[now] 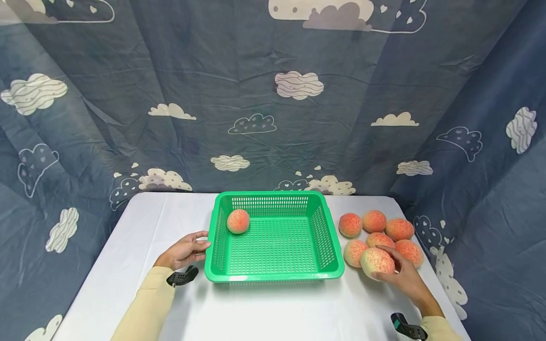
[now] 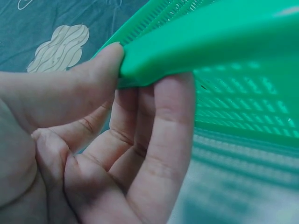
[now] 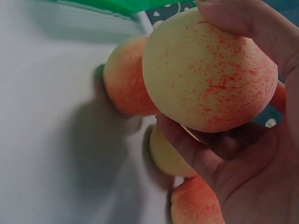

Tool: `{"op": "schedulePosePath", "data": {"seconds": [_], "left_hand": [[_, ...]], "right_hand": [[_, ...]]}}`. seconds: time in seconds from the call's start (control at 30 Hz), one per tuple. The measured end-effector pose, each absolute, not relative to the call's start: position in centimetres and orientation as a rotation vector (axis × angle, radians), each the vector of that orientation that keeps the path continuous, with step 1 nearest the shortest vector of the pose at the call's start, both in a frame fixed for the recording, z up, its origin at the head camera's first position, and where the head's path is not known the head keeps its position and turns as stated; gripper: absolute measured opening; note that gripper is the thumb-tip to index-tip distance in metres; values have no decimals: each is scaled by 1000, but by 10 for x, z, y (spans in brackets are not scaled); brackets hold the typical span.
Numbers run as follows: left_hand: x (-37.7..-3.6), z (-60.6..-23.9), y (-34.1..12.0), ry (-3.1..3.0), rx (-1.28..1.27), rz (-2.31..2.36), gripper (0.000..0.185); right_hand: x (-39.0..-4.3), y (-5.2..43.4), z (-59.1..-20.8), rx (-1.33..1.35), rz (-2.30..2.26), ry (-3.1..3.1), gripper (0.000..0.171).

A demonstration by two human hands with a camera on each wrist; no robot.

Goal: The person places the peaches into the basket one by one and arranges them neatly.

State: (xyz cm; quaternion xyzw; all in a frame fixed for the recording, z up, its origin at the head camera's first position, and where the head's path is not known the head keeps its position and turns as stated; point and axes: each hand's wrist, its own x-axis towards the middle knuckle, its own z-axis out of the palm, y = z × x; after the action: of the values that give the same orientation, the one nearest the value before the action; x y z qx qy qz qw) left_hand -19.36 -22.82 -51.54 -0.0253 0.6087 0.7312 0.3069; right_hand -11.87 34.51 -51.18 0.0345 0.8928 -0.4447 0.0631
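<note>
A green plastic basket with slatted walls stands mid-table, and one peach lies in its back left part. My left hand grips the basket's left rim; in the left wrist view the thumb is on the rim's outer edge and the fingers curl beneath it. At the right, my right hand holds a pale yellow peach with red speckles between thumb and fingers, raised over the table. Several more peaches sit in a cluster just beyond that hand.
The table has a white cover. Behind it and along both sides hangs a dark blue curtain with a cloud print. A black band is on the left wrist, another black band on the right.
</note>
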Motion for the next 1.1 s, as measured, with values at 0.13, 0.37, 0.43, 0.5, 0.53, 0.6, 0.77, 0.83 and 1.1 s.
{"op": "schedulePosePath", "data": {"seconds": [0.13,0.37,0.43,0.5,0.53,0.6,0.77,0.83,1.1], "left_hand": [[-194,-516,-228,1605,-72,1937,55],[-195,-516,-226,1608,-75,1938,54],[-195,-516,-226,1613,-65,1932,55],[-195,-516,-226,1610,-60,1931,56],[-195,-515,-226,1605,-57,1930,56],[-195,-515,-227,1599,-47,1929,57],[-194,-514,-226,1587,-45,1933,56],[-194,-514,-226,1592,-44,1931,55],[-193,-515,-226,1605,-17,1920,49]], "right_hand": [[-125,342,-506,84,-1375,2704,83],[-138,329,-496,-26,-1441,2778,78],[-143,325,-492,-41,-1427,2794,77],[-150,320,-488,-56,-1434,2785,76],[-154,317,-486,-61,-1442,2772,76],[-162,310,-481,-72,-1469,2730,77],[-180,293,-475,-158,-1513,2687,77],[-187,286,-475,-212,-1522,2692,75],[-209,250,-469,-360,-1575,2618,75]]}}
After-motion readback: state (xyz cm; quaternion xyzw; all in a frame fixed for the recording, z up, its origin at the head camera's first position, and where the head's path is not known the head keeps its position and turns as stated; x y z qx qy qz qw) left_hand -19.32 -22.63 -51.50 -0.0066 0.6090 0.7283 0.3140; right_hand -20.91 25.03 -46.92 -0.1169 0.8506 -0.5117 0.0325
